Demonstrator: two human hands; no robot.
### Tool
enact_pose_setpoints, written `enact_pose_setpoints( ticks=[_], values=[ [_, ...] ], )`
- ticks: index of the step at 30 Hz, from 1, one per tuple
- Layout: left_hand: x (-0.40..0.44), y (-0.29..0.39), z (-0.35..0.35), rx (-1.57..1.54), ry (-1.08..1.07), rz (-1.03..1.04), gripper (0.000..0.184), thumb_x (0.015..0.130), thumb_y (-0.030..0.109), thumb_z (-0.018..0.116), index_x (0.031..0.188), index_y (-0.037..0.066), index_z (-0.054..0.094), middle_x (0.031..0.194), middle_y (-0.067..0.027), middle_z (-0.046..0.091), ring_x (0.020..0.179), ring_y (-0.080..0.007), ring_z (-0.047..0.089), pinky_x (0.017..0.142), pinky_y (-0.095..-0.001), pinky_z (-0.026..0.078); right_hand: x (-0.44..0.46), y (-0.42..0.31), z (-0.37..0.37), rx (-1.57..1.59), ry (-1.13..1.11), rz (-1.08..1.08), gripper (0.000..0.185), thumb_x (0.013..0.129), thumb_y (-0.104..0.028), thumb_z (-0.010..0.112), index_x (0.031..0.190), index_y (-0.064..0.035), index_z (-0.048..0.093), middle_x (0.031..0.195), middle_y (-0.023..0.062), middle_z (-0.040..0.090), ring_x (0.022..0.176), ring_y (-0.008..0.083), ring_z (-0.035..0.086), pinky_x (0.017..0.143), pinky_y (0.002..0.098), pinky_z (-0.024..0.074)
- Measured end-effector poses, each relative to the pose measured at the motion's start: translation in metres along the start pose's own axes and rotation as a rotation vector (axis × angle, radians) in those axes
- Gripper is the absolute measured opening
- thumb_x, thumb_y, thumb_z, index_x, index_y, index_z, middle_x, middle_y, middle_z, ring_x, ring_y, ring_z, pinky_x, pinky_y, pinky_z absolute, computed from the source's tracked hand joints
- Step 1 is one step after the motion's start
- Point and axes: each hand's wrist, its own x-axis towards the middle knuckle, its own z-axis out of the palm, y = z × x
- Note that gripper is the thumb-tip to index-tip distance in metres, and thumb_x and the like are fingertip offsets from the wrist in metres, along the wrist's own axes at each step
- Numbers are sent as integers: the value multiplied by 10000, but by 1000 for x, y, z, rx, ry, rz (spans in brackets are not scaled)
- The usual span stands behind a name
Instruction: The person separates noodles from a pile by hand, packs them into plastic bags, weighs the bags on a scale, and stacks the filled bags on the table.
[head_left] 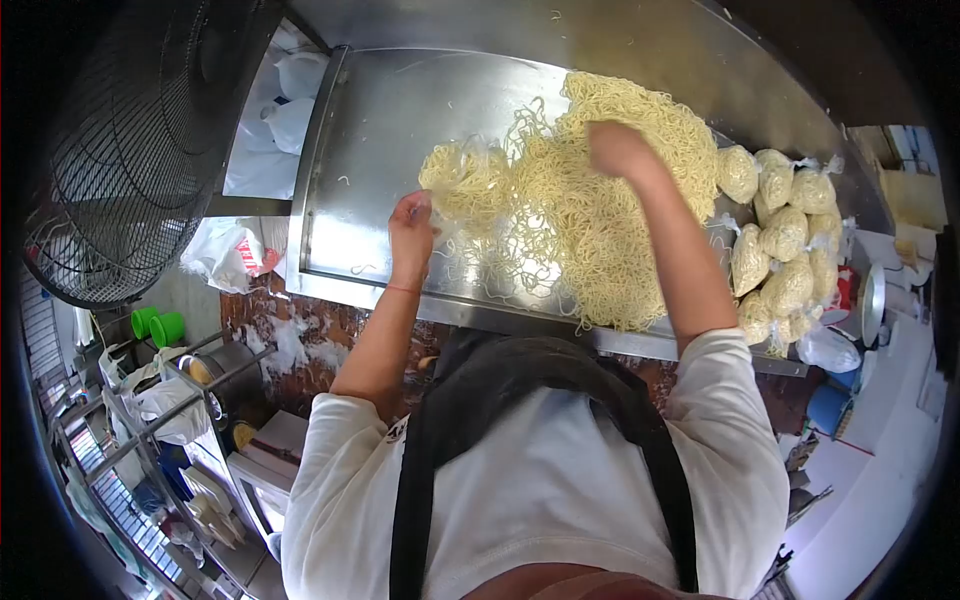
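Note:
A large heap of yellow noodles (625, 230) covers the right half of a metal worktop (390, 130). To its left lies a smaller clump of noodles (465, 185), with a clear plastic bag (480, 152) over or around part of it. My left hand (411, 225) is closed at the clump's left side, pinching what looks like the edge of that bag. Above the heap's upper part, my right hand (620, 150) is curled and slightly blurred. Its fingertips are hidden, so whether it grips noodles is unclear.
Several tied bags of noodles (788, 235) are piled at the worktop's right end. A black wire fan (120, 170) stands at the left, near white plastic bags (225, 252). A metal rack (150, 430) is at the lower left. The worktop's raised rim (315, 170) borders its left side.

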Motion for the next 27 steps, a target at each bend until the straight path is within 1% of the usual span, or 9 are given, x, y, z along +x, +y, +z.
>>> enact_pose_setpoints(
  ticks=[4, 9, 13, 14, 17, 18, 21, 24, 27],
  values=[
    [-1, 70, 7, -214, -177, -38, 208, 1007, 201, 580, 1120, 32, 620, 560, 21, 459, 453, -94, 404, 439, -263, 362, -14, -109, 28, 291, 693, -472, 641, 872, -206, 692, 1452, -77, 453, 1457, 211, 469, 1351, 356, 454, 1145, 408, 358],
    [-5, 119, -29, -152, -414, -24, 167, 989, 207, 615, 1059, 55, 625, 582, 36, 483, 445, -67, 393, 427, -249, 343, 13, -105, 8, 395, 382, -321, 395, 839, -149, 713, 1231, -149, 663, 1136, 143, 697, 1031, 306, 662, 942, 387, 512],
    [-13, 63, -49, 875, -326, 444, 260, 852, 116, 719, 1076, 42, 609, 703, -122, 629, 566, -234, 595, 544, -335, 484, 23, -85, 40, 394, 217, -400, 347, 842, -27, 630, 1169, -121, 694, 1105, 137, 710, 996, 291, 675, 905, 380, 524],
    [-10, 44, -53, 982, -295, 421, 256, 818, 79, 702, 1053, 21, 617, 809, -195, 673, 764, -297, 692, 658, -353, 535, 13, -88, 41, 428, 225, -391, 363, 838, -8, 605, 1174, -116, 695, 1117, 141, 705, 1020, 294, 669, 915, 380, 519],
    [9, 5, -74, 909, -177, 460, 187, 830, 76, 674, 1003, 14, 642, 846, -207, 694, 812, -303, 719, 683, -366, 548, -2, -85, 50, 597, 262, -410, 434, 826, 25, 566, 1225, -106, 674, 1133, 159, 696, 1052, 310, 660, 925, 381, 515],
    [10, 9, -75, 561, -215, 189, 108, 881, 72, 614, 959, 10, 656, 759, -159, 681, 628, -261, 683, 580, -353, 523, -6, -81, 52, 664, 280, -421, 460, 821, 32, 559, 1248, -103, 663, 1135, 166, 694, 1055, 316, 658, 926, 382, 514],
    [-30, 94, -56, 361, -246, 141, 133, 941, 60, 538, 971, 16, 659, 655, -84, 621, 467, -173, 574, 465, -316, 452, -51, -74, 49, 724, 277, -460, 458, 851, -1, 571, 1296, -94, 629, 1143, 191, 685, 1068, 319, 654, 921, 390, 514],
    [-19, 86, -44, 255, -314, 112, 184, 983, 73, 487, 979, 16, 663, 584, -29, 536, 424, -111, 490, 413, -280, 373, -86, -61, 52, 899, 79, -266, 440, 893, 13, 565, 1324, -70, 597, 1118, 200, 693, 936, 281, 680, 826, 357, 527],
    [-26, 91, -11, 347, -394, 147, 197, 986, 88, 488, 972, 1, 665, 591, -32, 538, 429, -116, 494, 415, -280, 366, -81, -34, 104, 571, 316, -352, 414, 913, -17, 571, 1322, -82, 594, 1086, 210, 692, 875, 292, 668, 805, 370, 520]
  ],
)
